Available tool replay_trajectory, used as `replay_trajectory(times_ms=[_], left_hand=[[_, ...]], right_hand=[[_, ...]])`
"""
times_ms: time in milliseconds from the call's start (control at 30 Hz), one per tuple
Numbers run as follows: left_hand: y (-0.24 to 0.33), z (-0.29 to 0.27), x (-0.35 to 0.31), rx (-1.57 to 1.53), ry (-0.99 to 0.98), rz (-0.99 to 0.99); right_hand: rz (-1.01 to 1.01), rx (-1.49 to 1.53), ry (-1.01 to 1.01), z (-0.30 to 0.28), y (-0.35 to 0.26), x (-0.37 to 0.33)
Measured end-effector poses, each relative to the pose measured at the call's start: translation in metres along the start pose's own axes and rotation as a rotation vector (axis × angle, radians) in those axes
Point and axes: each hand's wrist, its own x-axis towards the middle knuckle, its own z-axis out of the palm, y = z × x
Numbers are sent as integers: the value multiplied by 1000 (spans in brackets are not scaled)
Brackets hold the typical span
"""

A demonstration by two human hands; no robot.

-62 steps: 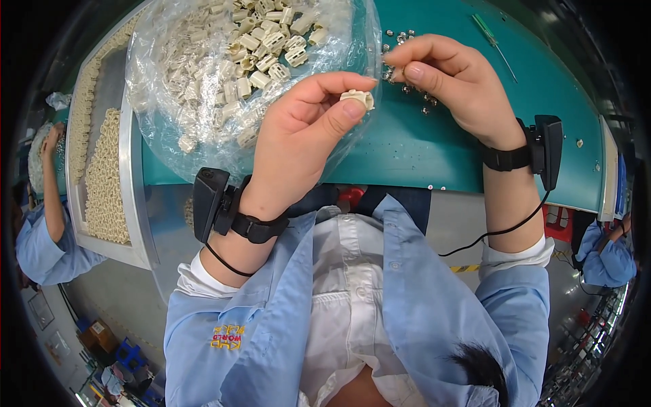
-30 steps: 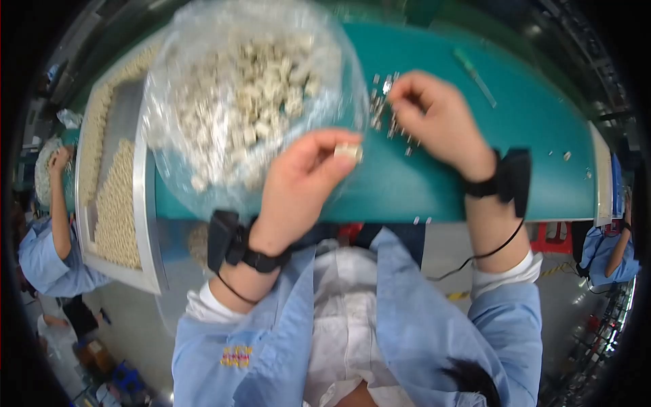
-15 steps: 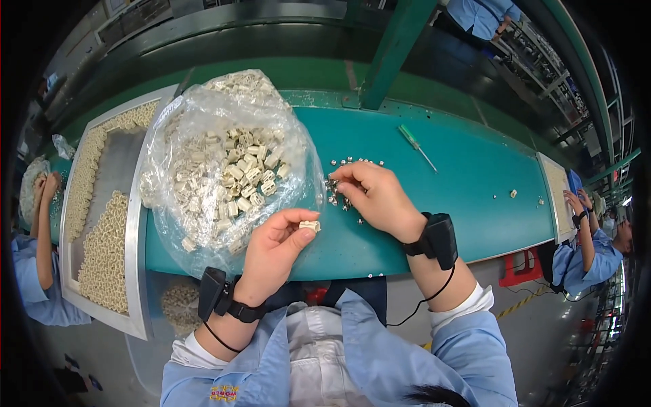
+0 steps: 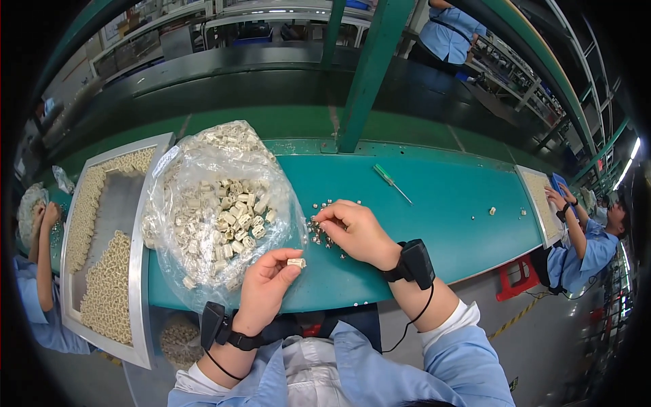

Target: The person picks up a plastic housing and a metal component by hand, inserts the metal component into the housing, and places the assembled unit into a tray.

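Cream part (image 4: 296,262) was pinched in left hand (image 4: 265,285); there, right hand (image 4: 361,236) was poised, curled, at metal pieces (image 4: 317,237): grip couldn't be told.

A green-handled screwdriver (image 4: 386,176) is laid slantwise on the green worktop (image 4: 447,214), its shaft pointed toward the near right. At the worktop's far edge a green post (image 4: 369,85) is fixed, and behind it a long dark surface (image 4: 237,83) is seen. At the top, a standing person (image 4: 444,37) in a blue shirt is partly cut off. A red stool (image 4: 505,283) is placed near a yellow-and-black floor strip (image 4: 512,319). Blue-shirted co-workers are seen at the right (image 4: 580,254) and left (image 4: 46,288).
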Motion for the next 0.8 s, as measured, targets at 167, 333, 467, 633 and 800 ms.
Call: replay_trajectory(times_ms=[167, 333, 467, 633, 800], left_hand=[[-5, -1, -6, -33, 58, 12], [-9, -2, 0, 48, 117, 14], [-6, -1, 8, -20, 74, 15], [-7, -2, 8, -53, 30, 30], [-7, -2, 5, -31, 31, 23]], right_hand=[[-12, 7, -19, 4, 2, -5], [261, 494, -145, 5, 4, -7], [325, 635, -275, 1, -13, -12], [289, 729, -321, 5, -13, -10], [287, 652, -338, 11, -16, -13]])
